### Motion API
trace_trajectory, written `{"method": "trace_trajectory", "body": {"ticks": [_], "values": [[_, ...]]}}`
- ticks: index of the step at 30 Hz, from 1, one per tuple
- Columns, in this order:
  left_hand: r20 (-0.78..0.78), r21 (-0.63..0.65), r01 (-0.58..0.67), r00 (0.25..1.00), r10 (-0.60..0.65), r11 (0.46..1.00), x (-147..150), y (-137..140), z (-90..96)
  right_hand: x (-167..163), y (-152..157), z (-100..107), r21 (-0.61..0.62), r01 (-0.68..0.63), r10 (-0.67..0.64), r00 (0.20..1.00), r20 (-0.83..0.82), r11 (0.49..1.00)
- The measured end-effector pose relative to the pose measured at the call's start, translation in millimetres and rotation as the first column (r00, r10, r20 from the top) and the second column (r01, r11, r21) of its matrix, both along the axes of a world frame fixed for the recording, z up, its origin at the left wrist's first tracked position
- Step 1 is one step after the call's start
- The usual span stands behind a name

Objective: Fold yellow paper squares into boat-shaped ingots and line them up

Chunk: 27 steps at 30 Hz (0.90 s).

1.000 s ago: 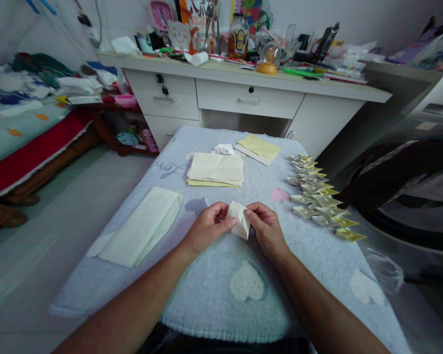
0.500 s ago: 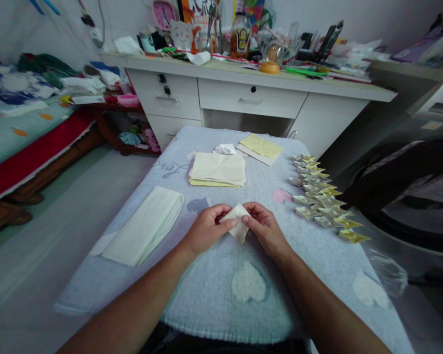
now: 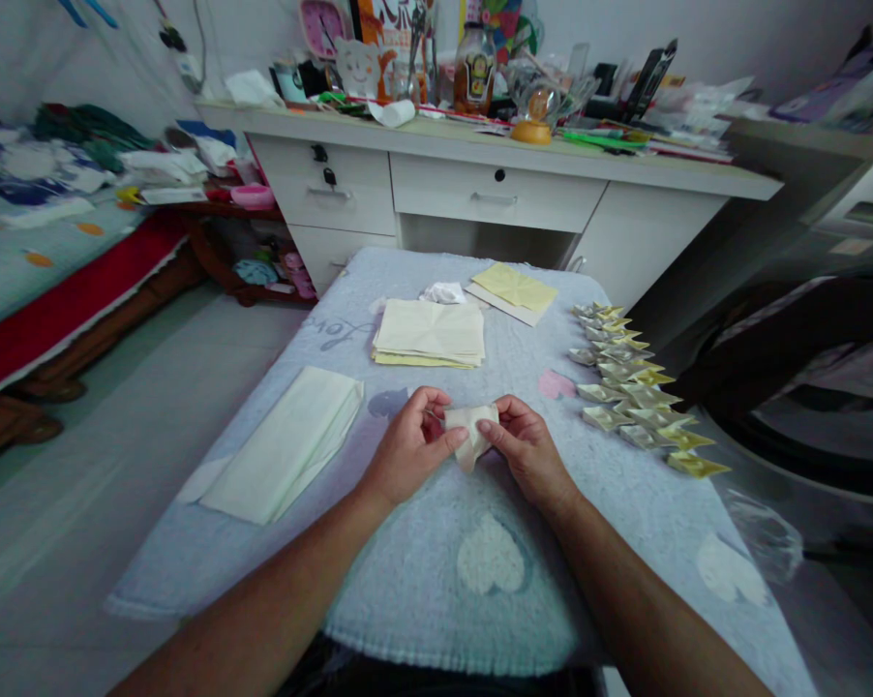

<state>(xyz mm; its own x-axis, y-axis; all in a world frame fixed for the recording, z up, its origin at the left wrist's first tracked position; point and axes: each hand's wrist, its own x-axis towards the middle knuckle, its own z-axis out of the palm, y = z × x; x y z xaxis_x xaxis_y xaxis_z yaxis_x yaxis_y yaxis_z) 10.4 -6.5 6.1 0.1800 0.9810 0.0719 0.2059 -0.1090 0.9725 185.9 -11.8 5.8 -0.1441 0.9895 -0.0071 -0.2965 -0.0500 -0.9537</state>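
Between left hand (image 3: 413, 443) and right hand (image 3: 529, 445), paper (image 3: 472, 446) is pinched from both sides, thumbs (image 3: 447, 445) on top, presumably to steady it; stack (image 3: 431, 330) just beyond, boats (image 3: 638, 395) off right, likely within reach.

A soft blue cloth (image 3: 400, 590) covers the table (image 3: 524, 615), printed with lettering (image 3: 339, 334) toward the far-left corner, a pink heart (image 3: 556, 384) nearer the right edge and a white heart (image 3: 490, 555) by the near edge. Along the left edge, aslant, lies a folded bundle of pale paper (image 3: 284, 450). A stack of cream sheets (image 3: 429, 324), yellow showing at its base, sits well in from the far edge, with a crumpled white wad (image 3: 442, 292) just beyond it. Toward the far-right corner, a creased yellow sheet (image 3: 515, 286) overlaps a paler sheet (image 3: 501, 301). White and yellow paper boats (image 3: 636, 395) crowd in rows by the right edge.
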Motion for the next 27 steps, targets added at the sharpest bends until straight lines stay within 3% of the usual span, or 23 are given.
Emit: {"method": "trace_trajectory", "body": {"ticks": [4, 8, 11, 15, 20, 27], "values": [[0.14, -0.072, -0.017, 0.99, 0.027, 0.997, 2.0, 2.0, -1.7, 0.3, 0.1, -3.6, 0.034, 0.006, -0.006, 1.0, 0.017, 0.999], [0.368, -0.139, -0.002, 0.928, 0.053, 0.99, 3.3, 3.9, 2.8, -1.1, -0.4, -6.7, 0.084, -0.02, 0.013, 0.996, 0.085, 0.996], [0.446, -0.164, -0.014, 0.891, 0.087, 0.986, 3.3, 3.9, 5.0, -2.3, -1.3, -9.3, 0.118, -0.053, 0.034, 0.987, 0.155, 0.992], [0.438, -0.18, -0.029, 0.893, 0.106, 0.983, 3.3, 2.3, 5.4, -2.9, -3.1, -10.1, 0.244, -0.019, -0.053, 0.957, 0.287, 0.97], [0.398, -0.133, 0.019, 0.917, 0.036, 0.991, 5.3, -0.2, 7.0, -1.5, -3.9, -2.3, 0.452, -0.022, -0.198, 0.88, 0.432, 0.892], [0.341, -0.101, 0.007, 0.94, 0.028, 0.995, 3.6, -0.8, 8.5, -0.9, -4.9, 2.8, 0.507, -0.043, -0.255, 0.826, 0.503, 0.861]]}}
